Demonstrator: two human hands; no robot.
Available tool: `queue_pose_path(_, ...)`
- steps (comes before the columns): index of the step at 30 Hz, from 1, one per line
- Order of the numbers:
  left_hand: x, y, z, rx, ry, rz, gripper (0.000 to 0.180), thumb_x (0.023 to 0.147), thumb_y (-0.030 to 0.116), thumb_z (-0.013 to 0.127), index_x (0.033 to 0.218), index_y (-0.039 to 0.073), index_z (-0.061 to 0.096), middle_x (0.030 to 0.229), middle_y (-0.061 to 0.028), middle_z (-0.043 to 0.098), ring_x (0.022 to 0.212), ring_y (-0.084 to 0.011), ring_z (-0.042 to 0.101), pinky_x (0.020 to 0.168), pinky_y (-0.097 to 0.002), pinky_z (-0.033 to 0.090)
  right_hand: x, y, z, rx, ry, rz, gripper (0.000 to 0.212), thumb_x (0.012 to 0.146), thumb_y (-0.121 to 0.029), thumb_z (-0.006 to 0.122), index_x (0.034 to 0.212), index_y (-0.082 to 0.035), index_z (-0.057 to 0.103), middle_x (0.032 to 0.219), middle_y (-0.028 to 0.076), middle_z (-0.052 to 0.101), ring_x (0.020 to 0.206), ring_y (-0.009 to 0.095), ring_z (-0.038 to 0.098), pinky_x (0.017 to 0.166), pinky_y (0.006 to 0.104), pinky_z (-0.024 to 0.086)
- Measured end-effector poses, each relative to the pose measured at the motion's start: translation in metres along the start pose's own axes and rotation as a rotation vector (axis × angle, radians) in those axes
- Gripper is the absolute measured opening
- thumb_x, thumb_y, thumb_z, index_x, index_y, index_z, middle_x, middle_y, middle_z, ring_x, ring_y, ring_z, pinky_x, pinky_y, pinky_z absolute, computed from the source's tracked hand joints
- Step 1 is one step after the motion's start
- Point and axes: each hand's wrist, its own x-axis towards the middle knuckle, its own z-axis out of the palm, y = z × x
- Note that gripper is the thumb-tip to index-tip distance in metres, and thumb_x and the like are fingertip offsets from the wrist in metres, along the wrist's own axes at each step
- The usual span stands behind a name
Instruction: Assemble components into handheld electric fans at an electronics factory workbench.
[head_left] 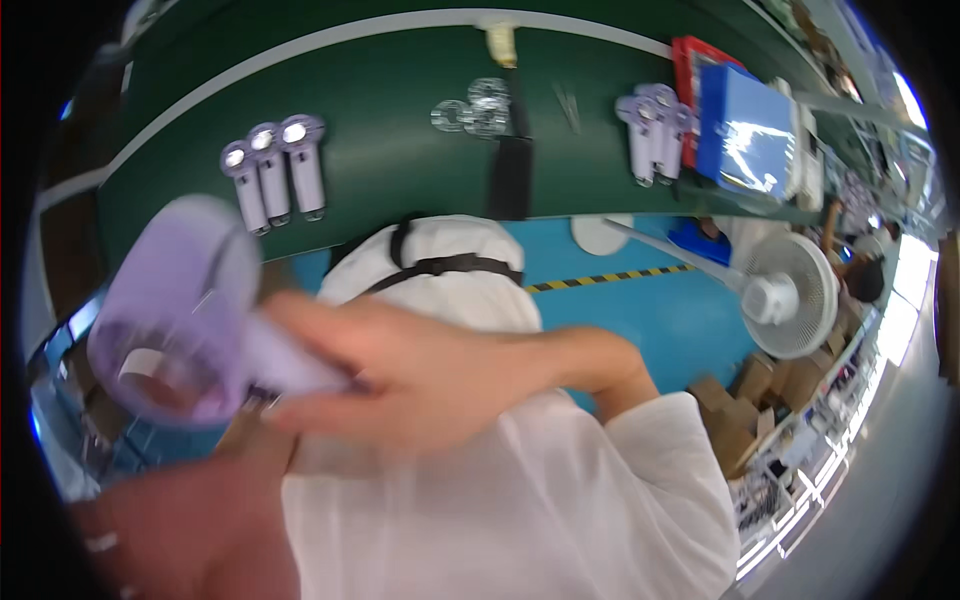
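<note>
My right hand (pixel 410 375) reaches across in front of my body to the left, blurred by motion. Its fingers are closed round the handle of a light purple hair dryer-shaped device (pixel 175 300). The device has a thick round barrel, see-through at its lower end, and is lifted close to me. I cannot make out my left hand. A blurred reddish-brown shape (pixel 190 530) fills the lower left, its kind unclear. Beyond the held device, several matching purple devices (pixel 268 175) lie side by side on the green table (pixel 390 130).
Clear plastic rings (pixel 475 108) lie mid-table beside a dark strap-like piece (pixel 512 175). More purple devices (pixel 655 130) sit at right, by a blue packet (pixel 745 130) and red box (pixel 688 65). A white standing fan (pixel 785 300) and cardboard boxes (pixel 730 420) are farther right.
</note>
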Motion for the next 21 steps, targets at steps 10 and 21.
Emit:
queue_pose_path(10,-0.027,-0.062,0.021,0.125,-0.191,-0.624,0.014,0.099,0.006,0.053,0.1,-0.006,0.061,0.102,-0.0208,0.07,0.102,-0.0282,0.067,0.095,-0.0372,0.05,-0.007,0.016,-0.047,0.153,0.394,0.216,0.041,0.094,-0.01,0.057,0.131,0.003,0.045,0.11,0.022,0.066,0.091,0.029,0.07,0.078,0.0386,0.059)
queue_pose_path(21,-0.049,-0.075,0.015,-0.007,-0.133,-0.705,0.007,0.092,0.003,0.064,0.096,-0.002,0.066,0.096,-0.0096,0.072,0.081,-0.012,0.063,0.074,-0.0235,0.049,-0.005,0.024,-0.048,0.213,0.386,0.243,0.044,0.093,-0.011,0.057,0.132,0.004,0.045,0.11,0.025,0.065,0.09,0.033,0.07,0.078,0.0415,0.06)
